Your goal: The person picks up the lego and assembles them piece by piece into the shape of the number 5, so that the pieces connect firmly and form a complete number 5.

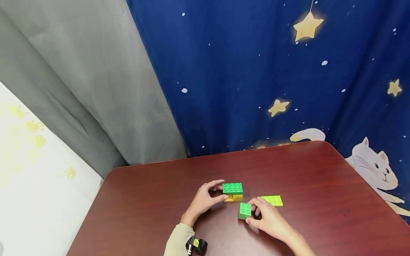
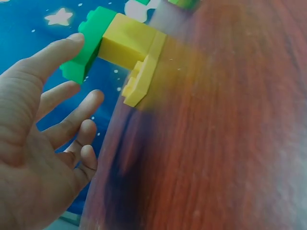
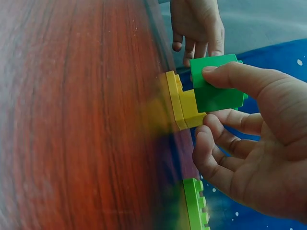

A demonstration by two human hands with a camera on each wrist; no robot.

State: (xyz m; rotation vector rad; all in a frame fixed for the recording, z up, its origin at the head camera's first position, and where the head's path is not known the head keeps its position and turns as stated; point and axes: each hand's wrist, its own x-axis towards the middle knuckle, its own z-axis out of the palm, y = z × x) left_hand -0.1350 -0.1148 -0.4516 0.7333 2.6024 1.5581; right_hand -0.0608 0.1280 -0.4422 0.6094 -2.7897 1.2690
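Note:
A stack on the table has a long green brick [image 1: 232,188] on top of a yellow block [image 2: 128,37], with a thin yellow plate [image 2: 144,76] at the bottom. My left hand [image 1: 205,197] is at the stack's left side, fingers loosely spread. Its thumb overlaps the long green brick in the left wrist view; whether it touches is unclear. My right hand [image 1: 269,217] pinches a smaller green brick [image 1: 245,210], studs up, in front of the stack. In the right wrist view that brick [image 3: 218,84] hides part of the stack.
A lime-green plate [image 1: 273,201] lies flat on the table just beyond my right hand. The dark red wooden table [image 1: 153,199] runs back to a blue curtain [image 1: 230,71] with stars. A black device [image 1: 196,245] is at my left wrist.

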